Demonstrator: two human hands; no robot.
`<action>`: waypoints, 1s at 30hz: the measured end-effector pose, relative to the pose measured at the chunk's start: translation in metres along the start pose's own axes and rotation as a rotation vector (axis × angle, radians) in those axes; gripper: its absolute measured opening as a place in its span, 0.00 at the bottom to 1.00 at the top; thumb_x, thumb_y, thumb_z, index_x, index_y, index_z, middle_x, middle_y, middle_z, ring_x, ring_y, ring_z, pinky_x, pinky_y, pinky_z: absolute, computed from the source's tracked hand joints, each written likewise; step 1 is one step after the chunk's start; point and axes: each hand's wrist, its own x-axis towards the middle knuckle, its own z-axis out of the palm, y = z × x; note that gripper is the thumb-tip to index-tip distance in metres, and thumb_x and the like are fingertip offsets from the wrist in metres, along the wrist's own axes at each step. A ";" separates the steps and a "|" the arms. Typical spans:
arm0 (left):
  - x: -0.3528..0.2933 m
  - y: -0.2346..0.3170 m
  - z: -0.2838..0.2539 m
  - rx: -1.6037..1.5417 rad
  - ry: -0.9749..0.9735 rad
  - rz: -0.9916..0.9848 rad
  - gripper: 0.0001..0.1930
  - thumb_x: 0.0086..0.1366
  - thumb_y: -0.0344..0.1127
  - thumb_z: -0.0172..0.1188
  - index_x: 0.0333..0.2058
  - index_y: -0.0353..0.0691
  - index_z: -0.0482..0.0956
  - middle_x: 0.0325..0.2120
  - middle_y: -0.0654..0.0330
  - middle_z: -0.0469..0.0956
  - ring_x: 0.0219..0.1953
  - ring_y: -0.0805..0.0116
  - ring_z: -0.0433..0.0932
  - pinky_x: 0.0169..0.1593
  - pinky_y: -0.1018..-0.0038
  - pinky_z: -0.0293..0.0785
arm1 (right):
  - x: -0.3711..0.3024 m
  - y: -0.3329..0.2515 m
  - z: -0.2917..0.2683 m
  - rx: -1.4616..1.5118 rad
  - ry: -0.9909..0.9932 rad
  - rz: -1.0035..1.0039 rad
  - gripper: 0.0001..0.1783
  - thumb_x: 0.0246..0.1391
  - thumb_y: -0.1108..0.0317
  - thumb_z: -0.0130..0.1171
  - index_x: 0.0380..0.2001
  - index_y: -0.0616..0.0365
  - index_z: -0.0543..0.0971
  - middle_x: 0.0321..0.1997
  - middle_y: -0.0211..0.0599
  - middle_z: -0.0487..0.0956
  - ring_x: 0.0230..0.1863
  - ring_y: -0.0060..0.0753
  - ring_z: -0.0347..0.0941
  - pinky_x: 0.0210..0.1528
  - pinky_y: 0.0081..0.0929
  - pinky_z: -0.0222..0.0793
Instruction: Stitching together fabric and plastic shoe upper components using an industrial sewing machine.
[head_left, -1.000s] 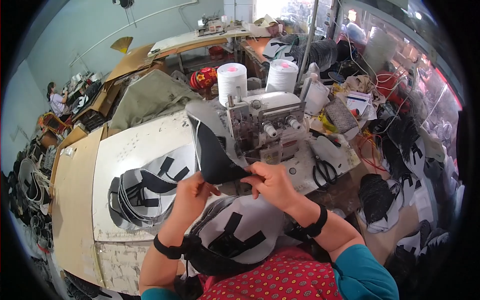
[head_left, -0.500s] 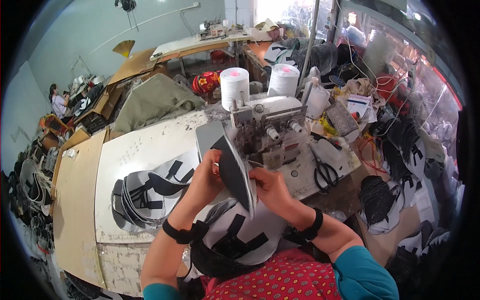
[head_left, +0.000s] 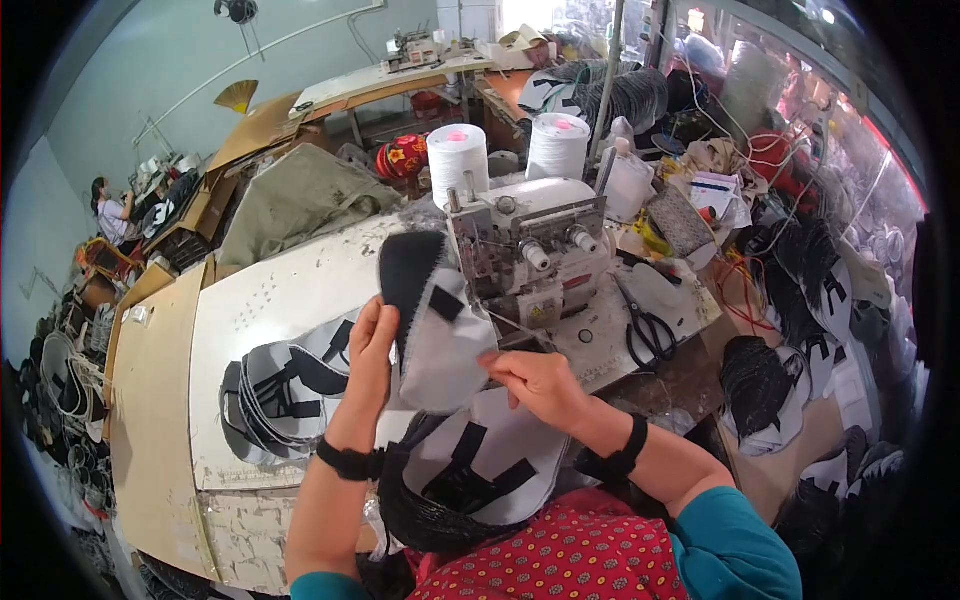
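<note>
My left hand [head_left: 370,345] grips the left edge of a folded fabric piece [head_left: 450,345], black on one flap and pale grey on the other, with a dark tab and overcast stitching along its edge. The closed fingers of my right hand [head_left: 535,388] pinch that piece at its right edge. Just beyond it stands an overlock sewing machine [head_left: 530,250]. In my lap lies a stack of similar pieces [head_left: 500,460], grey with black strips. More pieces [head_left: 275,400] are stacked on the white table to the left.
Two white thread cones [head_left: 458,165] rise behind the machine. Black scissors [head_left: 648,330] lie at its right. A drab cloth [head_left: 300,205] covers something at the back left. Piles of dark pieces [head_left: 757,395] crowd the right side. Another person [head_left: 115,215] sits far left.
The fabric piece has turned from nearly edge-on to showing its grey side. My left hand has moved left, and my right hand lies slightly lower. The view has shifted slightly.
</note>
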 end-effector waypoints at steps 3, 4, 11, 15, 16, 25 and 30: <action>0.019 0.002 -0.010 0.121 0.002 -0.099 0.09 0.70 0.37 0.56 0.40 0.37 0.77 0.36 0.70 0.77 0.39 0.82 0.71 0.45 0.82 0.66 | 0.012 0.005 0.007 0.064 0.058 -0.062 0.08 0.56 0.76 0.58 0.41 0.62 0.78 0.45 0.38 0.82 0.19 0.22 0.74 0.22 0.20 0.72; 0.022 0.001 -0.014 0.153 0.059 -0.201 0.10 0.69 0.38 0.57 0.41 0.38 0.77 0.34 0.70 0.77 0.37 0.82 0.72 0.43 0.83 0.67 | 0.014 0.006 0.008 0.018 0.081 -0.110 0.09 0.56 0.76 0.58 0.41 0.61 0.78 0.44 0.39 0.82 0.19 0.23 0.74 0.22 0.20 0.72; 0.001 0.023 -0.033 0.275 0.163 -0.445 0.13 0.64 0.43 0.62 0.26 0.42 0.80 0.18 0.69 0.75 0.15 0.81 0.66 0.21 0.81 0.59 | 0.022 0.012 0.008 -0.092 0.118 -0.090 0.14 0.54 0.75 0.60 0.45 0.61 0.76 0.44 0.42 0.81 0.23 0.30 0.77 0.26 0.24 0.73; -0.029 0.050 -0.023 0.141 -0.027 -0.771 0.17 0.66 0.43 0.58 0.32 0.29 0.81 0.18 0.57 0.78 0.13 0.69 0.71 0.19 0.77 0.66 | 0.028 0.014 0.007 -0.202 0.216 -0.260 0.14 0.52 0.76 0.62 0.44 0.61 0.76 0.45 0.43 0.81 0.28 0.33 0.78 0.30 0.28 0.75; -0.035 0.055 -0.017 0.088 -0.098 -0.856 0.19 0.67 0.43 0.57 0.35 0.28 0.81 0.19 0.57 0.79 0.15 0.68 0.74 0.22 0.76 0.69 | 0.029 0.013 0.006 -0.187 0.236 -0.218 0.14 0.51 0.77 0.62 0.43 0.61 0.76 0.42 0.42 0.80 0.30 0.35 0.78 0.32 0.29 0.75; -0.007 0.005 -0.007 0.529 -0.267 -0.060 0.21 0.67 0.49 0.58 0.41 0.33 0.78 0.24 0.61 0.79 0.23 0.75 0.74 0.26 0.78 0.68 | 0.001 -0.008 0.010 -0.328 -0.055 -0.238 0.16 0.43 0.73 0.66 0.38 0.57 0.77 0.36 0.39 0.76 0.41 0.43 0.74 0.45 0.36 0.70; 0.030 -0.032 -0.078 -0.084 0.378 -0.569 0.13 0.61 0.44 0.64 0.30 0.45 0.72 0.21 0.67 0.73 0.22 0.75 0.72 0.24 0.77 0.65 | -0.004 -0.021 0.018 -0.550 -0.189 -0.460 0.12 0.47 0.65 0.63 0.36 0.56 0.77 0.49 0.41 0.73 0.54 0.46 0.68 0.55 0.42 0.64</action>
